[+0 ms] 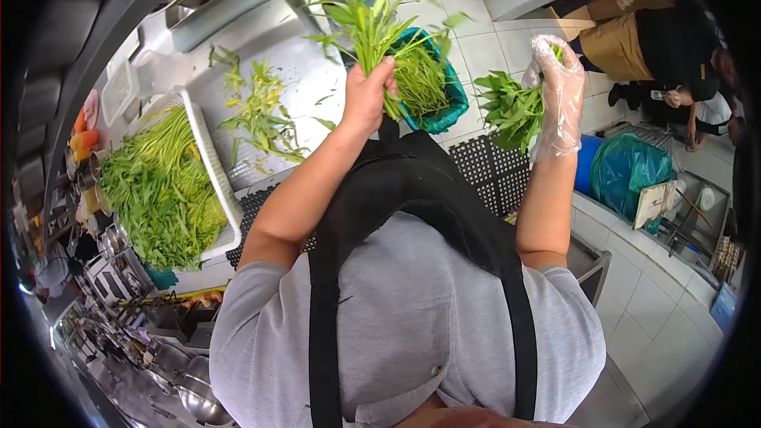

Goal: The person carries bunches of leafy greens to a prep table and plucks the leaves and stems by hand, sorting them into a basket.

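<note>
My bare left hand [366, 97] is closed around the stems of a bunch of water spinach [371, 28], its long narrow leaves fanning out above the fist. Just right of that fist, a bin lined with a green bag [450, 111] holds a heap of cut green stems [422, 83]. Raised at the right, my right hand [560, 95] wears a clear plastic glove and grips a second bunch of water spinach leaves [511, 107], which hangs to the left of the palm. Part of that bunch is hidden by the fingers.
On the steel table [265, 40] lie scattered yellowed leaves [265, 111]. A white basket [208, 162] piled with greens [158, 190] stands at left. Black perforated mats [495, 170] cover some floor. Another person [650, 40] is at upper right, near a blue drum [588, 165].
</note>
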Demonstrator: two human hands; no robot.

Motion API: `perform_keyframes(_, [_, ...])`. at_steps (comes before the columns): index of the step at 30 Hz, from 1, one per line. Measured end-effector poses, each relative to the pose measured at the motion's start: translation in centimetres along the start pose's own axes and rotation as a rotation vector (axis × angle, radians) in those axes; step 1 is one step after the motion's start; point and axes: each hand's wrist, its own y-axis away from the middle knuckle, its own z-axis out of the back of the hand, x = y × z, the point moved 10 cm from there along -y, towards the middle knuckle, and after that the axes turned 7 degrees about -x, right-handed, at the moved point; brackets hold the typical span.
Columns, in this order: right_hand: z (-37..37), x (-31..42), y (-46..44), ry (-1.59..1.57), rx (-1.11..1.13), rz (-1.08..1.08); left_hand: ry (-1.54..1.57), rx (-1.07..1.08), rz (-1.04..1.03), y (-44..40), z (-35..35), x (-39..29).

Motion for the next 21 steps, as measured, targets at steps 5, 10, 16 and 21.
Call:
perform_keyframes(5, [2.3, -1.5, -1.1, 0.021, -0.044, -0.038, -0.038, -0.120, 0.196, -5.4, 0.1, 10.0])
perform_keyframes(10, [2.0, -1.4, -1.8, 0.073, -0.029, -0.014, -0.050, -0.276, 0.193, -8.8, 0.3, 13.3])
perform_keyframes(16, [-3.9, -1.2, -1.0, 0.641, 0.228, 0.504, -0.054, -0.167, 0.256, -7.2, -2.3, 10.5])
perform_keyframes(21, [-8.1, -2.3, -1.0, 0.755, 0.399, 0.689, -0.193, 0.133, 0.099, -5.5, -5.6, 5.2])
